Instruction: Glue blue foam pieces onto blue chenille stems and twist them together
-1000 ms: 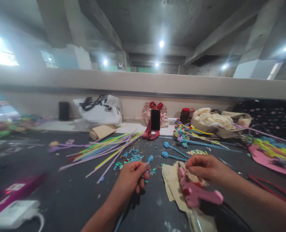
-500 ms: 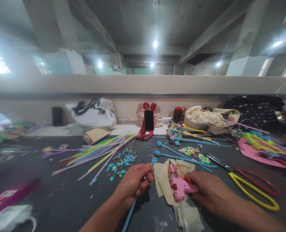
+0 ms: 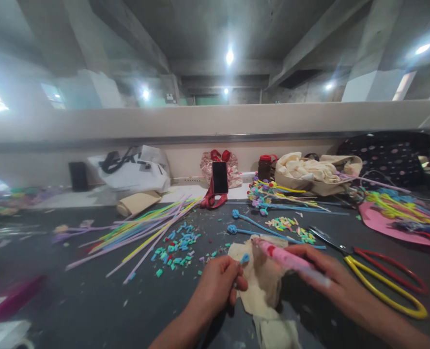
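Observation:
My left hand is closed on a blue stem, whose small blue tip sticks out beyond the fingers. Wrapped around a pink glue gun, my right hand holds it raised and tilted over a crumpled beige cloth. The gun's nozzle points up and left, a little above the blue tip and apart from it. Two blue stems with knotted heads lie behind the cloth. Blue and green cut pieces are scattered left of my left hand.
Large scissors with red and yellow handles lie at the right. Colourful stems fan out at the left. A phone stands at the back centre, beside a red-lidded jar. A pink sheet lies far right.
My right hand has lifted the glue gun off the cloth and turned it leftward. My left hand has moved right with the blue stem, over the cloth's edge. The view has shifted slightly.

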`<state>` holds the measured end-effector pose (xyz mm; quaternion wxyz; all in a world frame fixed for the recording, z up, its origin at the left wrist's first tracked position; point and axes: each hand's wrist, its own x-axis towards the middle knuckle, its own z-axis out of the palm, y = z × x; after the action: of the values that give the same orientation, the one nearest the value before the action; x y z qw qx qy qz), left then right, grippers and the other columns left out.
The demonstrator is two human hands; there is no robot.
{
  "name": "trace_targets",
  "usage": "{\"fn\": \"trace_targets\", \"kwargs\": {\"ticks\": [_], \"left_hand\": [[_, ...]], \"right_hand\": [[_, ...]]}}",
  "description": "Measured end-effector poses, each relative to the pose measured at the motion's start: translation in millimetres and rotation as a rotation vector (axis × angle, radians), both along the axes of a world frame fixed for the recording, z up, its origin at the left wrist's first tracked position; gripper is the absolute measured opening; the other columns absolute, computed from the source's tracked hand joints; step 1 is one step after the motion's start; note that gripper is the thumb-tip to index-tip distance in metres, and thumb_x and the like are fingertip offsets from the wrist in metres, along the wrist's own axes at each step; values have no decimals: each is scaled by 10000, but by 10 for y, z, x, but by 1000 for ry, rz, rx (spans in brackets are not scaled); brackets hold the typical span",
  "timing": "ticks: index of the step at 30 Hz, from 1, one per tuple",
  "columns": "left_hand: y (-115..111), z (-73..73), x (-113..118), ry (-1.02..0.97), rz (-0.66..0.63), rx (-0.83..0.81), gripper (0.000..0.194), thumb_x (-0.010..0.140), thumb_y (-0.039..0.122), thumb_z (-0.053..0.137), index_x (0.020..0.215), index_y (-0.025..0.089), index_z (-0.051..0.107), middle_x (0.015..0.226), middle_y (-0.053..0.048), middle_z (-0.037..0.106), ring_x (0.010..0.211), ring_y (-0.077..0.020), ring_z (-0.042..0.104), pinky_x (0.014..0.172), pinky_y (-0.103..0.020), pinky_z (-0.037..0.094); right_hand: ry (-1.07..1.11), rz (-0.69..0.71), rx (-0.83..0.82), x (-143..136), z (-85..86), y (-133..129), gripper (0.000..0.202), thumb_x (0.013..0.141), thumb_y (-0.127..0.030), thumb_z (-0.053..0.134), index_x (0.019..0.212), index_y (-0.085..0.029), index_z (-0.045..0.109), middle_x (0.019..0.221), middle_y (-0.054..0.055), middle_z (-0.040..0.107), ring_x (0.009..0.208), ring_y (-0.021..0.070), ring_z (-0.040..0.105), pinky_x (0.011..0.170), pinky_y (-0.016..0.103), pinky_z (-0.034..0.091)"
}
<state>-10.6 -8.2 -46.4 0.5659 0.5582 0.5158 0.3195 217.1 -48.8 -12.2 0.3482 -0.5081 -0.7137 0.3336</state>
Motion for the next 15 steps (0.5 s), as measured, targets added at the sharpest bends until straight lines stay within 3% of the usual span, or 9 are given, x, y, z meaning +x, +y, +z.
{"fn": "trace_targets", "kwargs": {"ticks": [4,7,11,15], "left_hand": [[12,-3,-1,7,-3,-4,222,683,364,425,626,160,491,557,3,622,263,-43,399,290,-168,218],[1,45,15,-37,11,-29,223,680,365,429,619,158,484,527,0,614,249,-41,382,286,-167,199],[-28,169,-3,-191,60,-111,250,693,391,430,632,152,474,474,1,587,242,-30,349,277,-151,157],[-23,288,-122,-358,154,-127,254,669,400,496,676,146,488,475,20,565,241,-13,304,268,-140,109]], "right_hand": [[335,-224,-103,101,22,58,252,713,-360,515,916,-220,566,716,24,581,649,202,520,579,288,405],[496,-277,-94,110,80,110,140,684,-327,570,761,-210,563,576,-16,498,537,139,456,522,244,375],[665,-198,-148,6,129,184,137,665,-314,608,723,-202,555,482,-51,407,442,90,367,442,201,323],[725,-59,-325,-200,125,260,217,663,-371,594,734,-169,557,531,-26,469,415,77,357,402,202,276]]}}
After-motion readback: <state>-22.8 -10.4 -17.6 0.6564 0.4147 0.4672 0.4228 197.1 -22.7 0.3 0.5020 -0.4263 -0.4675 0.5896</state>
